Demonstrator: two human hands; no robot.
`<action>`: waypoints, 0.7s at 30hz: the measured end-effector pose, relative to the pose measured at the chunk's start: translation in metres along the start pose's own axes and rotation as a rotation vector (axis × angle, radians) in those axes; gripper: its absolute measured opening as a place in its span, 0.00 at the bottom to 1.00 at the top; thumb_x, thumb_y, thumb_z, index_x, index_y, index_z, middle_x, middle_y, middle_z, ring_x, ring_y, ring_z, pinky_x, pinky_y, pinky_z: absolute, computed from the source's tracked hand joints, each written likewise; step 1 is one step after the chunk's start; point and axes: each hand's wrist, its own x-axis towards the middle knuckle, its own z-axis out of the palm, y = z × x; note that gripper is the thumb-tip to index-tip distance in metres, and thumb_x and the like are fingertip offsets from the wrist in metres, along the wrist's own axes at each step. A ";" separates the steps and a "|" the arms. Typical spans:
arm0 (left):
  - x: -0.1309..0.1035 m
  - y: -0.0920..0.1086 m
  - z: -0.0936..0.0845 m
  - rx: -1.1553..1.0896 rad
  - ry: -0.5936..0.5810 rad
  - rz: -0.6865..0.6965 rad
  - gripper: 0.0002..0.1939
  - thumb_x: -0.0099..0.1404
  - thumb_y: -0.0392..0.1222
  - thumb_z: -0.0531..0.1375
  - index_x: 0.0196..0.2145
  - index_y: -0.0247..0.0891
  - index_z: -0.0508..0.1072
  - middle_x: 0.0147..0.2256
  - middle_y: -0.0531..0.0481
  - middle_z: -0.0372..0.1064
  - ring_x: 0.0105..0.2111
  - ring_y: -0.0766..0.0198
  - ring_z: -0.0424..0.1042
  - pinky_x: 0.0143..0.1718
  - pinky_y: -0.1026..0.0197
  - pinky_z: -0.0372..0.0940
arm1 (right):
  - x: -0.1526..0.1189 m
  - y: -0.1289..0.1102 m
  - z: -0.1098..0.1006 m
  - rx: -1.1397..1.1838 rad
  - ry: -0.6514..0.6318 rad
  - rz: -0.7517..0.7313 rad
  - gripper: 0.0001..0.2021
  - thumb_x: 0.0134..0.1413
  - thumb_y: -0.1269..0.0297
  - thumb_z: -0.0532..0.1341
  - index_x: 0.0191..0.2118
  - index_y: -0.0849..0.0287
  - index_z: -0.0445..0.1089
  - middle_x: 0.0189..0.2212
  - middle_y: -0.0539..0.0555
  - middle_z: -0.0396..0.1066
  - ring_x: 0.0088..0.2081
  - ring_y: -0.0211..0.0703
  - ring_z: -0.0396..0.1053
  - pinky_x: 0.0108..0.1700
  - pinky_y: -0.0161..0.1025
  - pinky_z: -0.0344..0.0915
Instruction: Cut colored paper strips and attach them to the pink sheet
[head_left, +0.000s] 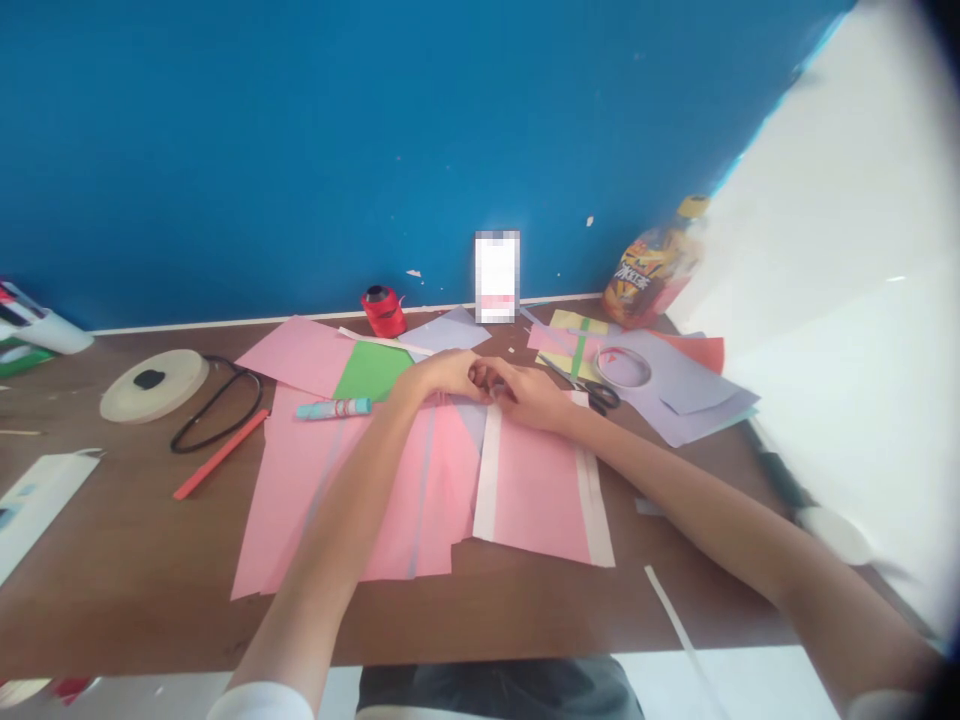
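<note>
My left hand (448, 374) and my right hand (529, 393) meet over the upper edge of the pink paper, fingers bent and pressed close together. Whatever lies between their fingertips is too small or hidden to make out. Below my right hand lies a pink sheet with white strips (536, 490) down its two sides. Larger pink sheets (390, 510) with thin bluish stripes spread under my left forearm. A green paper piece (373, 371) and a light blue tube (334, 409) lie left of my left hand. Scissors (602, 396) rest just right of my right hand.
Behind my hands stand a red thread spool (383, 312) and a blurred-out white screen (497, 277). At right are a drink bottle (652, 265), a tape roll (624, 368) and purple paper (682, 390). At left lie a round white reel (155, 386), a black cord (176, 437) and a red stick (221, 455).
</note>
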 end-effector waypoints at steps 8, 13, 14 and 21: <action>0.003 -0.004 -0.001 -0.004 0.005 0.009 0.22 0.43 0.56 0.68 0.31 0.40 0.70 0.28 0.55 0.68 0.26 0.66 0.65 0.25 0.63 0.54 | 0.006 0.012 -0.010 0.066 -0.050 -0.172 0.28 0.55 0.78 0.50 0.61 0.54 0.58 0.46 0.54 0.74 0.40 0.43 0.72 0.40 0.38 0.64; 0.002 0.000 0.000 0.048 0.029 -0.015 0.24 0.44 0.60 0.67 0.31 0.41 0.69 0.31 0.54 0.70 0.28 0.65 0.67 0.27 0.63 0.54 | 0.005 0.011 -0.008 0.067 -0.021 -0.185 0.21 0.58 0.76 0.50 0.55 0.55 0.64 0.48 0.54 0.73 0.42 0.43 0.72 0.39 0.36 0.63; 0.001 0.001 0.000 0.063 0.036 -0.014 0.24 0.45 0.61 0.67 0.31 0.41 0.69 0.31 0.54 0.71 0.29 0.64 0.67 0.27 0.63 0.54 | 0.004 0.011 -0.007 0.040 -0.018 -0.183 0.21 0.58 0.76 0.50 0.56 0.55 0.64 0.49 0.55 0.73 0.42 0.43 0.72 0.38 0.36 0.62; -0.001 0.005 -0.001 0.103 0.055 -0.020 0.23 0.43 0.59 0.67 0.29 0.41 0.66 0.29 0.56 0.68 0.27 0.65 0.65 0.25 0.62 0.52 | 0.001 0.008 -0.002 -0.124 0.032 -0.149 0.17 0.61 0.73 0.52 0.53 0.56 0.66 0.44 0.55 0.74 0.41 0.44 0.72 0.35 0.35 0.60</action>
